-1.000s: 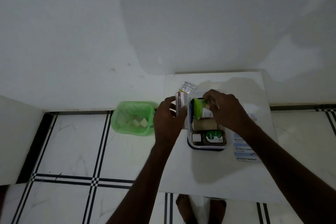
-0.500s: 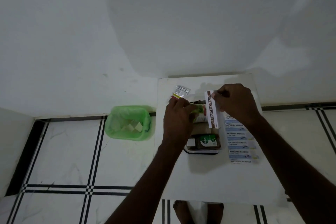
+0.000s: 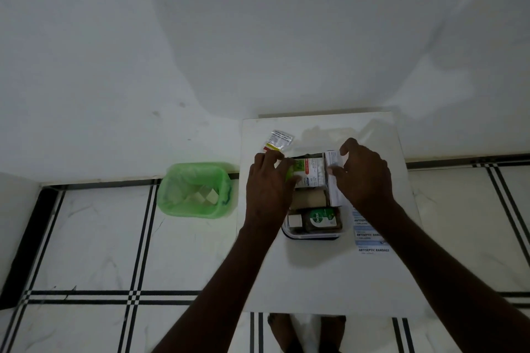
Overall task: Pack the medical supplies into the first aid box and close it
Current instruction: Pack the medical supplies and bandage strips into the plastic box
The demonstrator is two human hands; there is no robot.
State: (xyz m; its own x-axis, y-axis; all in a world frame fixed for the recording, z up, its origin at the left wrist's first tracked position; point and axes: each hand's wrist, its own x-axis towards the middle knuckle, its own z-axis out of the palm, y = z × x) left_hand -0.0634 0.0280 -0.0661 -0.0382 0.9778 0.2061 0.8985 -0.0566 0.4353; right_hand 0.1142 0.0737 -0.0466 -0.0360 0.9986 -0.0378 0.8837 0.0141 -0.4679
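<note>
first aid box [image 3: 314,235] open, right hand [image 3: 364,178] seemingly edging carton [image 3: 333,180] inside

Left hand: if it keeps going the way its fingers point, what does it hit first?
Probably the small sachet lying on the table just beyond the left hand; its fingers aim up-table toward it. Depth is unclear from one view.

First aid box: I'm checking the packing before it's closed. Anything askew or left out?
The sachet and antiseptic bandage strips lie outside the first aid box on the table.
</note>
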